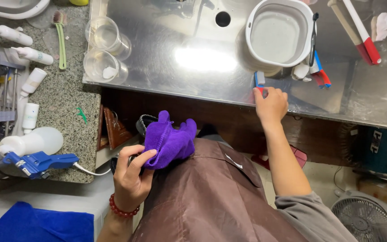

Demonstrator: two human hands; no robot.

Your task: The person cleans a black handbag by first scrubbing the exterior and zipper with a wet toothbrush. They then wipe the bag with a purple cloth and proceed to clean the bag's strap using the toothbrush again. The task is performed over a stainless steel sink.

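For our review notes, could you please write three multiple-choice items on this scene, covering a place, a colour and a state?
1. Where is the right hand?
A. at the metal counter's front edge
B. on the fan
C. in the tub

2. What colour is the cloth in the left hand?
A. green
B. purple
C. white

3. How do the two clear cups lie?
A. upright
B. stacked
C. on their sides

Answers: 1 A, its fingers rest by a small brush at the edge. 2 B, it is plainly purple. 3 C, both mouths face sideways.
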